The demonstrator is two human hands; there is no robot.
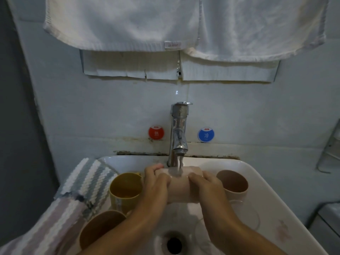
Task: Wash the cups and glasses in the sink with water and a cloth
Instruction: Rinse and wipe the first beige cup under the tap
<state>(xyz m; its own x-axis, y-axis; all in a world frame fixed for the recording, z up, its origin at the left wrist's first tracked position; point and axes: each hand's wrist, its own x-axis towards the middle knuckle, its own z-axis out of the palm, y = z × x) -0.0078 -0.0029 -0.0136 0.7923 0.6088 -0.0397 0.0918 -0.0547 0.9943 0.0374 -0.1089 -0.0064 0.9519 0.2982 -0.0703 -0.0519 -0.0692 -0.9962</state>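
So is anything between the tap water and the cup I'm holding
Nothing visible. The stream from the tap lands directly on the pink cup, held sideways between the left hand and right hand.

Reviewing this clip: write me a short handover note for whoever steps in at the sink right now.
Left hand and right hand both grip a pale pink cup held sideways under the running tap; water lands on its side.
In the sink: yellow cup and brown cup on the left, another pink cup upright on the right, clear glasses low on the right near the drain.
Striped cloth lies over the left rim, not in hand.
Done: rinsing of one cup underway.
Left: which others are washed cannot be told; finish this cup, do the rest with the cloth.
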